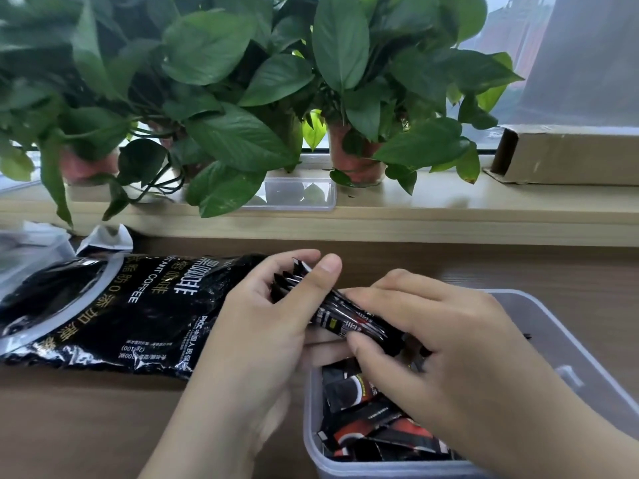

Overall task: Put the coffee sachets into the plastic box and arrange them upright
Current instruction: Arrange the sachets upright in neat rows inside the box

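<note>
A bundle of several black coffee sachets [340,314] is held between both hands just above the far left corner of the clear plastic box [567,347]. My left hand [262,326] wraps the bundle's upper end, thumb on top. My right hand [446,344] grips its lower end over the box. More black and red sachets [366,420] lie loose and flat inside the box. A large black instant-coffee bag [114,309] lies on the wooden table to the left, its torn top at the far left.
A pale wooden sill [415,216] runs behind the table with several potted green plants [221,84], the box's clear lid [297,195] and a cardboard carton [567,155] at the right. Clear plastic wrapping [24,250] lies at the far left.
</note>
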Motion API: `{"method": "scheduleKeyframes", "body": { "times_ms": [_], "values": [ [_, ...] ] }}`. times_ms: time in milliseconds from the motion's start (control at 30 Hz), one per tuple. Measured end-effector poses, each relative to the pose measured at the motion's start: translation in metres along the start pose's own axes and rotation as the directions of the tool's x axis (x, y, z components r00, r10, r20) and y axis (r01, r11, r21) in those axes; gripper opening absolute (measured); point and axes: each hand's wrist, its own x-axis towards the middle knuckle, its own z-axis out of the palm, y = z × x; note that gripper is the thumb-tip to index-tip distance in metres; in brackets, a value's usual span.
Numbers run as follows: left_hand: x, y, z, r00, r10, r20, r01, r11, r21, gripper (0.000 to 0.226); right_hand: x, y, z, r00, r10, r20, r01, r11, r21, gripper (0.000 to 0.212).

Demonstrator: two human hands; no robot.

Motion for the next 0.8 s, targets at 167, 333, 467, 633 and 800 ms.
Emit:
{"method": "scheduleKeyframes", "body": {
  "times_ms": [167, 333, 467, 633, 800],
  "values": [
    [-0.001, -0.004, 0.001, 0.999, 0.035, -0.024, -0.035, 0.999, -0.001, 0.011, -0.002, 0.002, 0.002, 0.999, 0.025, 0.029, -0.024, 0.999, -0.030, 0.032],
    [0.000, -0.004, 0.001, 0.998, 0.057, -0.025, -0.057, 0.998, 0.028, 0.015, -0.002, 0.002, 0.000, 0.998, 0.062, -0.001, -0.062, 0.997, -0.039, 0.030],
    [-0.001, -0.003, 0.003, 0.998, 0.056, -0.011, -0.055, 0.996, 0.069, 0.020, -0.001, 0.000, 0.001, 0.998, 0.049, -0.030, -0.050, 0.997, -0.053, 0.019],
    [0.000, -0.002, -0.001, 0.995, 0.103, 0.012, -0.104, 0.981, 0.165, 0.024, -0.002, 0.000, -0.002, 0.999, 0.040, -0.007, -0.040, 0.999, -0.024, 0.018],
    [0.011, 0.003, -0.018, 0.985, 0.171, -0.021, -0.164, 0.968, 0.188, 0.022, -0.001, 0.004, -0.027, 0.977, 0.184, 0.107, -0.189, 0.981, 0.041, 0.051]
  ]
}}
